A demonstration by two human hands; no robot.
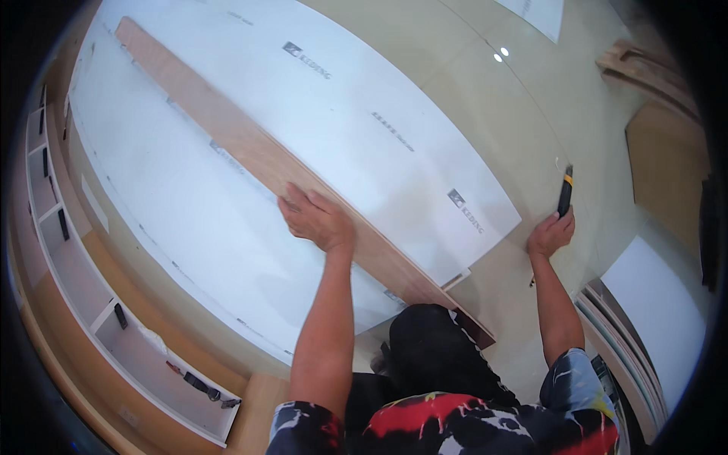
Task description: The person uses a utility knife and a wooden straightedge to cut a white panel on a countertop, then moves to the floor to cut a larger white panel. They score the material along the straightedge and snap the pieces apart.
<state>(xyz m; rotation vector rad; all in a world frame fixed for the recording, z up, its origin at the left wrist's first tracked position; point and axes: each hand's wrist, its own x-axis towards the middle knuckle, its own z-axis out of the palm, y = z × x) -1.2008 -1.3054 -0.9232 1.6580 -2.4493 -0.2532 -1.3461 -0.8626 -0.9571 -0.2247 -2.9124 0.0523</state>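
Across the large white sheet point(334, 121) lies the long wooden plank point(216, 125); from afar I'd press it evenly with my left grip point(318, 220), spread on top, keeping my right grip point(552, 233), closed round the black knife point(565, 199), well clear.

the one view comes from the left of two wide fisheye cameras worn on the person's head, above the near end of the long wooden board point(227, 130). it faces steeply down and ahead along the board, whose near end is close, just beside the wearer's knee point(432, 345), and whose far end lies well away. out past the board, straight edges bow and detail seems dim.
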